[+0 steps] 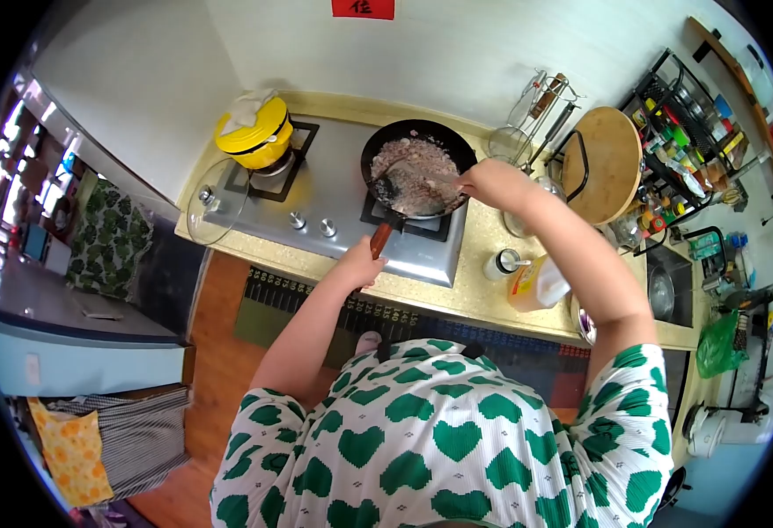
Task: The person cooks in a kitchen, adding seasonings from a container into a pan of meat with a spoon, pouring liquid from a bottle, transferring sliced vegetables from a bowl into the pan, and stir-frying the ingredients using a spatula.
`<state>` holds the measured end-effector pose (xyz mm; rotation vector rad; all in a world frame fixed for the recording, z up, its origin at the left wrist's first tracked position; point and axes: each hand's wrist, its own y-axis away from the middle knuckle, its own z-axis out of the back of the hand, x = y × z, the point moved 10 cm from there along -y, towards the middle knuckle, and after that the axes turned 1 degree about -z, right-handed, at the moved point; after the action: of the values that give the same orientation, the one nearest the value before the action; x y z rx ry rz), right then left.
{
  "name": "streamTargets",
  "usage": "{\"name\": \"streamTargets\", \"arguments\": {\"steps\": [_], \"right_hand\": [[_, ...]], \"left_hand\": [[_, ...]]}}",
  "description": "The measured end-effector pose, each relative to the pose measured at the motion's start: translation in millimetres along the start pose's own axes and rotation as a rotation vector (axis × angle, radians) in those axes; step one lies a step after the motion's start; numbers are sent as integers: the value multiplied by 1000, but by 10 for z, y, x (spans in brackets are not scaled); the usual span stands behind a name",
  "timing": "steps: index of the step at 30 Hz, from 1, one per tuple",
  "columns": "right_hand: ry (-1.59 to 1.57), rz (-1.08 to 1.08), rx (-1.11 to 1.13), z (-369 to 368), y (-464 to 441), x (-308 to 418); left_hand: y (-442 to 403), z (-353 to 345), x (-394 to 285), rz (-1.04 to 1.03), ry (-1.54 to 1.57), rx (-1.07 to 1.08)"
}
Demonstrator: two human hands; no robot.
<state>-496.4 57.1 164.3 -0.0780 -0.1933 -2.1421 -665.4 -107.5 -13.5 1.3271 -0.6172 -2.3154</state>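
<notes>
My left hand (360, 264) is wrapped round the reddish-brown handle (386, 234) of a black frying pan (446, 135). The pan rests on the right burner of the stove. Crumbly pinkish-brown food that looks like minced meat (422, 157) covers much of its inside. At the pan's right rim, my right hand (496, 185) grips a spatula (435, 177). The spatula's blade lies low in the pan, touching the food at the left side, and its outline blurs into the meat.
On the left burner stands a yellow pot (259, 136) with a cloth on its lid. A glass lid (217, 202) lies at the counter's left end. Right of the stove are a small jar (501, 264), an oil jug (538, 285), a round cutting board (602, 163) and a sink (675, 264).
</notes>
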Motion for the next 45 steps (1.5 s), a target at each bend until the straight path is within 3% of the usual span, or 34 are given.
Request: {"name": "streamTargets", "arguments": {"steps": [5, 10, 13, 21, 28, 32, 36, 42, 45], "right_hand": [[73, 12, 237, 427, 255, 184], [48, 35, 12, 160, -174, 154], [-36, -130, 22, 36, -159, -36], [27, -65, 294, 497, 401, -12], [-1, -167, 58, -174, -151, -63], [-45, -166, 115, 145, 173, 21], [59, -215, 317, 366, 412, -47], [-61, -168, 20, -7, -43, -178], [-67, -182, 7, -135, 19, -184]], "left_hand": [[-26, -11, -4, -18, -27, -19], [33, 15, -59, 11, -20, -14], [-5, 2, -5, -4, -11, -12], [-3, -3, -13, 3, -8, -11], [15, 9, -37, -25, 18, -15], [-23, 14, 16, -38, 19, -23], [-54, -7, 69, -17, 0, -35], [-24, 11, 36, -3, 1, -22], [-23, 17, 41, -13, 31, -19]]}}
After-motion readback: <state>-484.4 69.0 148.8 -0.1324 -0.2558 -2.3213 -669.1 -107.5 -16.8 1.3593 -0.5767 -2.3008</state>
